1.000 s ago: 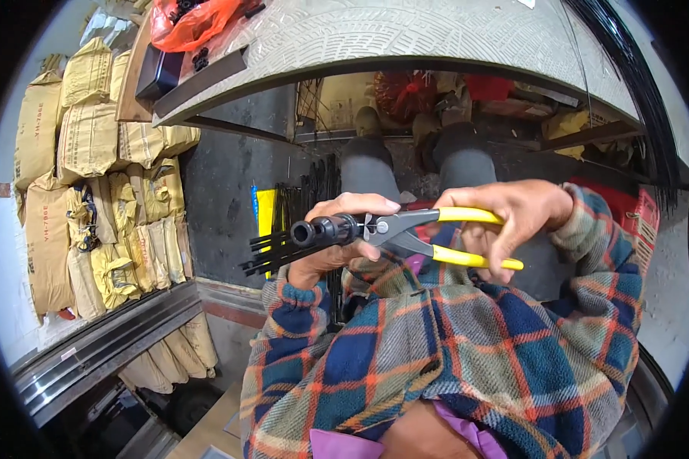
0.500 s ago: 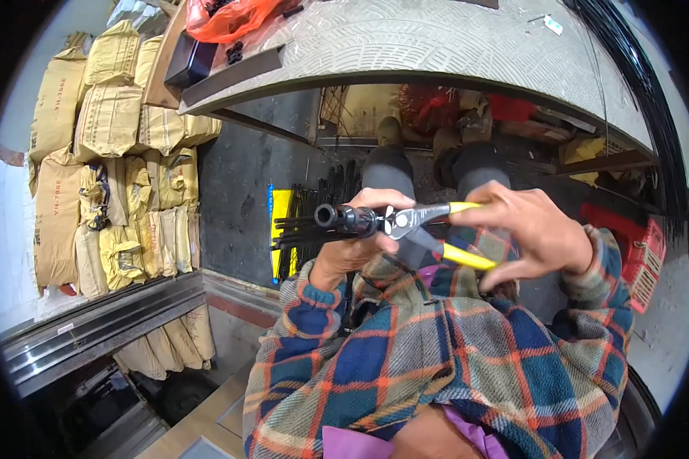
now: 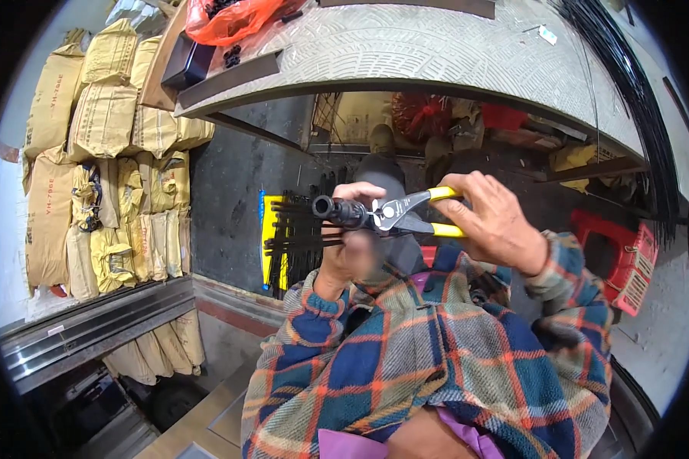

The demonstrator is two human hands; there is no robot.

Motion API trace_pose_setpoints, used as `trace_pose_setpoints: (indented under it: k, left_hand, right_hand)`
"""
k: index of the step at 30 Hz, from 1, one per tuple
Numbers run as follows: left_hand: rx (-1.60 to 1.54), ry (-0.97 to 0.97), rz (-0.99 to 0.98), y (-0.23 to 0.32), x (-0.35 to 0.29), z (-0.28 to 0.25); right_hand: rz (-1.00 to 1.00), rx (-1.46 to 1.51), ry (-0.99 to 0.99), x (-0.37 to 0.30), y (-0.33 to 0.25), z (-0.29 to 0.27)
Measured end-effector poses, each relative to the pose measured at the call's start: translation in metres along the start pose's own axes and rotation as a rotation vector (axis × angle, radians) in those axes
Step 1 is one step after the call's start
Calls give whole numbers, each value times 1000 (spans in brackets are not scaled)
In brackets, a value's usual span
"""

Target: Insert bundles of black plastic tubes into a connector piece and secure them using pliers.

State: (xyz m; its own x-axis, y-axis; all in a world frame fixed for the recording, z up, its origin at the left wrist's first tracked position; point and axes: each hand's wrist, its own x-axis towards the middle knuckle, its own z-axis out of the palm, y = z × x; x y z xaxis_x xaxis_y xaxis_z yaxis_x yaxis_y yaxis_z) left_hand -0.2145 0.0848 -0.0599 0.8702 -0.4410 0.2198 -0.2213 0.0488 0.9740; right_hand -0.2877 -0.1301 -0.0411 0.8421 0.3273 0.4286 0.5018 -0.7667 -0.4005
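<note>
My left hand [image 3: 346, 260] is closed around a black, ribbed tubular part [image 3: 344, 212], whose round open end faces up and to the left. Yellow-handled pliers [image 3: 396, 215] are in my right hand [image 3: 494, 222], its fingers wrapped about the upper handle and reaching toward the lower one. The pliers' metal jaws meet the right side of the black part; whether they bite on it I cannot tell. Several thin black strips [image 3: 287, 229] show just left of my left hand; whether it holds any of them is unclear.
A patterned grey worktable [image 3: 436, 50] curves across the far side, with an orange-red plastic bag [image 3: 237, 21] and a bundle of long black strands [image 3: 628, 69] on it. Stacked tan sacks [image 3: 103, 115] stand at left. A red plastic stool [image 3: 631, 279] is on the right.
The pliers' handles have come closer together, and my right hand has closed more around them. Both hands have shifted only slightly.
</note>
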Motion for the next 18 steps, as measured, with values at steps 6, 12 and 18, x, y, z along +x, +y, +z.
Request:
trace_pose_setpoints:
  k: [6,12,18]
  left_hand:
    - [-47,-31,-163,22,6,11]
    - [-69,-183,-150,40,17,13]
    - [-159,-277,-142,23,25,-4]
  right_hand:
    - [17,175,-216,5,6,-31]
    - [467,1323,-852,9,30,-55]
    - [408,2166,-607,-17,-14,22]
